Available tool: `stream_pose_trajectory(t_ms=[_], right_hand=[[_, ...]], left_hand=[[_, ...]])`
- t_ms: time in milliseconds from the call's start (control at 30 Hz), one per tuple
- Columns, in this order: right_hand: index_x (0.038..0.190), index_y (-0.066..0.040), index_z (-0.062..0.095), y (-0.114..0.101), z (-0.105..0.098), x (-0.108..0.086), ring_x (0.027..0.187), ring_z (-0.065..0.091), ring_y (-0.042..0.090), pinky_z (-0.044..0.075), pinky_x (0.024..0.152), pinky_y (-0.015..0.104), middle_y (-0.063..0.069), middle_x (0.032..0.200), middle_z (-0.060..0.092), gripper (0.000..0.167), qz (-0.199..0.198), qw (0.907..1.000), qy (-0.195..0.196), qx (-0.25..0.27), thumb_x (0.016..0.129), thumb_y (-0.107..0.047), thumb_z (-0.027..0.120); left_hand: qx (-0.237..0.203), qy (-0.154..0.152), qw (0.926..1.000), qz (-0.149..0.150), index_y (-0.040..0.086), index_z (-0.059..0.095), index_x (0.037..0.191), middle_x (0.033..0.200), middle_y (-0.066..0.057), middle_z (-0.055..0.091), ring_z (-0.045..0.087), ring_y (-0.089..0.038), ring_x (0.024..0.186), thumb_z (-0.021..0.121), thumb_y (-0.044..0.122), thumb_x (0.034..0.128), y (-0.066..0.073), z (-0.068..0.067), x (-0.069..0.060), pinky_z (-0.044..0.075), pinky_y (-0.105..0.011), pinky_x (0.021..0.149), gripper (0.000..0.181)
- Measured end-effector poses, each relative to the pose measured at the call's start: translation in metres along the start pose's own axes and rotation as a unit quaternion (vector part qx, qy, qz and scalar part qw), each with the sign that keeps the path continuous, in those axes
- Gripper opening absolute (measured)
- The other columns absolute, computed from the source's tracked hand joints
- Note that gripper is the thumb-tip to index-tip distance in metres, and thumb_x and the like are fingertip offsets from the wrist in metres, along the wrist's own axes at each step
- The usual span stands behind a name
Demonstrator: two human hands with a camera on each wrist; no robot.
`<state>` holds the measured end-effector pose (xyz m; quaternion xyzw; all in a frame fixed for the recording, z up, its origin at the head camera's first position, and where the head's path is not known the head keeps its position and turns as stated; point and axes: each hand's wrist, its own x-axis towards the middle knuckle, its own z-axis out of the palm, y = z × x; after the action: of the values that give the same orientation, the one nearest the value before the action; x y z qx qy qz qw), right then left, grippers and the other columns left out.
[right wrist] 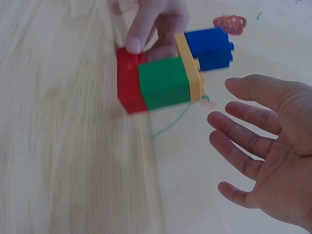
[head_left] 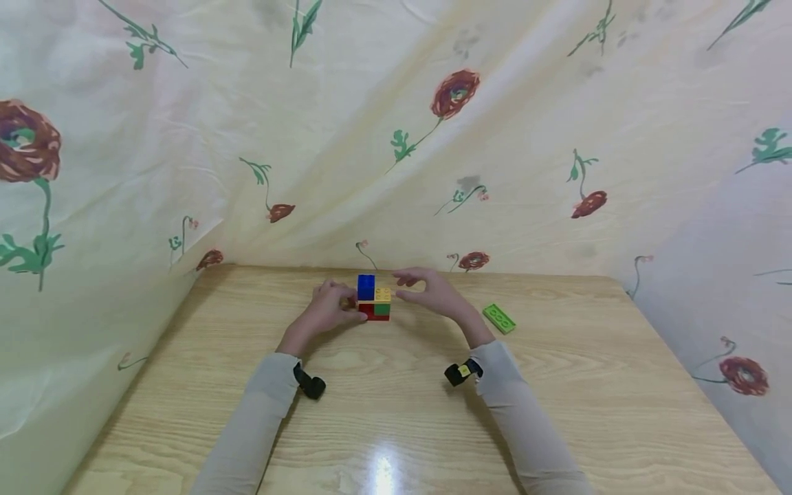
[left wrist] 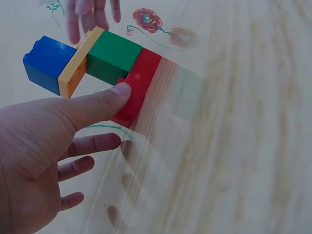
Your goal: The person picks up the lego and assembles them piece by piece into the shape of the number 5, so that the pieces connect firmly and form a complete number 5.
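Note:
A small stack of toy building bricks stands on the wooden table near its far edge. Its lowest part is a red brick [left wrist: 144, 80]. On it sits a green brick [head_left: 381, 309], then a thin yellow-orange plate [right wrist: 189, 68], with a blue brick [head_left: 366, 287] on the plate's left half. My left hand [head_left: 324, 306] grips the red brick at its left end, the thumb on the near side; its other fingers are partly hidden behind. To the right of the stack, my right hand [head_left: 428, 291] hovers with loosely spread fingers, apart from the bricks and holding nothing.
A light green studded plate [head_left: 498, 319] lies on the table [head_left: 383, 405] to the right of the right forearm. Flower-patterned cloth [head_left: 346, 137] hangs behind the table and along both sides. Each wrist carries a black strapped camera.

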<state>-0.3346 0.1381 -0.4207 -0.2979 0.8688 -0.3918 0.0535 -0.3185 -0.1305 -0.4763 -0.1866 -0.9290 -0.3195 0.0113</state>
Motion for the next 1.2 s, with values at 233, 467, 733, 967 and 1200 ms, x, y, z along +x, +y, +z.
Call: stream_pose_trajectory(t_ms=[233,467,733,967,1200], right_hand=[[0.138,-0.001,0.06,0.018,-0.021,-0.02,0.117,0.062,0.038,0.047,0.101,0.059,0.024,0.127,0.068,0.044,0.002,0.9994,-0.001,-0.036,0.098,-0.018,0.068],[0.137,0.002,0.06,0.038,-0.048,-0.044,0.116,0.061,0.037,0.046,0.101,0.059,0.024,0.126,0.068,0.044,0.03,0.9973,-0.001,-0.067,0.098,-0.016,0.068],[0.131,0.007,0.062,0.058,-0.076,-0.071,0.11,0.063,0.038,0.048,0.098,0.057,0.028,0.126,0.066,0.039,0.04,0.9919,0.003,-0.121,0.096,-0.01,0.069],[0.126,0.009,0.064,0.07,-0.094,-0.091,0.103,0.062,0.035,0.05,0.092,0.054,0.028,0.119,0.068,0.037,0.06,0.9836,-0.014,-0.17,0.094,-0.008,0.07],[0.126,0.01,0.064,0.081,-0.1,-0.104,0.096,0.062,0.034,0.051,0.084,0.051,0.023,0.104,0.067,0.041,0.093,0.9745,-0.045,-0.199,0.092,-0.011,0.073]], left_hand=[[0.002,0.005,1.0,-0.004,0.013,0.072,0.092,0.094,-0.001,0.068,0.043,-0.025,0.102,0.085,0.035,0.0842,0.002,0.002,-0.003,0.027,-0.048,0.098,0.026],[0.002,0.009,0.9999,-0.011,0.011,0.074,0.095,0.096,-0.003,0.069,0.042,-0.026,0.102,0.085,0.032,0.0839,0.007,0.001,-0.007,0.027,-0.047,0.097,0.026],[0.005,0.01,0.9999,-0.011,0.012,0.073,0.094,0.096,-0.003,0.069,0.043,-0.026,0.103,0.084,0.034,0.0848,0.009,0.003,-0.012,0.027,-0.048,0.097,0.027],[0.009,0.01,0.9999,-0.005,0.012,0.072,0.093,0.095,-0.002,0.07,0.042,-0.026,0.101,0.084,0.035,0.0849,0.013,0.004,-0.016,0.028,-0.047,0.095,0.027],[0.006,0.012,0.9999,-0.005,0.012,0.073,0.092,0.093,-0.001,0.07,0.042,-0.025,0.1,0.085,0.035,0.0843,0.016,0.007,-0.02,0.027,-0.047,0.094,0.027]])
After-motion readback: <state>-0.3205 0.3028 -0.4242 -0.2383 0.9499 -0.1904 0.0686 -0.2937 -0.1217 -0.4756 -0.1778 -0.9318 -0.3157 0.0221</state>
